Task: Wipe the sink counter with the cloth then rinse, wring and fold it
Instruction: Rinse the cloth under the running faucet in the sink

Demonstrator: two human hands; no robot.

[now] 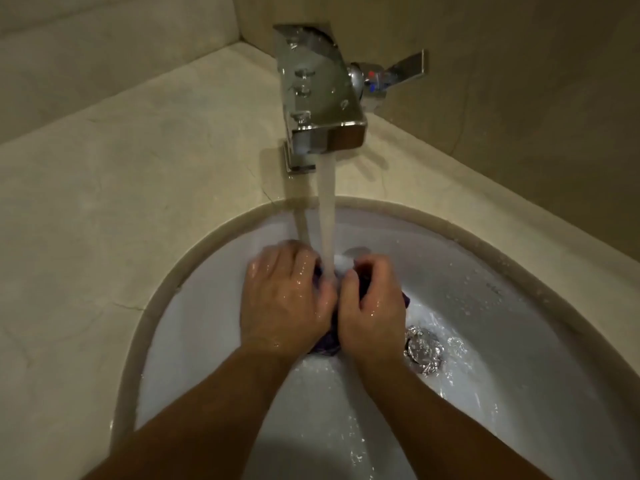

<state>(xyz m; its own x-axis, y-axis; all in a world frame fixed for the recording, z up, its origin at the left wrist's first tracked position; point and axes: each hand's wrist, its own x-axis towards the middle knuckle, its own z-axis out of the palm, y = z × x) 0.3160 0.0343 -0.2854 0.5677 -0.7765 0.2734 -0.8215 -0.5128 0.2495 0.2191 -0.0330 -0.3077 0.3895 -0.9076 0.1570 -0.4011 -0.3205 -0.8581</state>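
In the head view, a white sink [207, 323] is seen sunk into a beige stone surface [138, 168], its rim curving from the near left edge toward the right edge. A chrome tap [318, 95], beaded with drops, is mounted at the far edge of the surface, close to the far corner where two walls meet, and its flat lever [405, 69] is turned out to the right. A stream of water [326, 209] is poured from the spout straight down into the basin. Both hands are held side by side under that stream, over the far half of the basin, wet and glistening. A dark purple cloth [326, 344] is bunched between them: the left hand [284, 299] is curled over its left part, and the right hand [372, 313] is closed around its right part, with the thumbs pressed close together on top. Only small parts of the cloth are shown, a wad below the wrists and an edge past the right hand's knuckles; the rest is hidden by the fingers. The stream is met just where the two thumbs touch the cloth. A metal drain [424, 353] is set in the basin floor just right of the right wrist, and water is spread around it. Scattered droplets are seen on the right wall of the basin.
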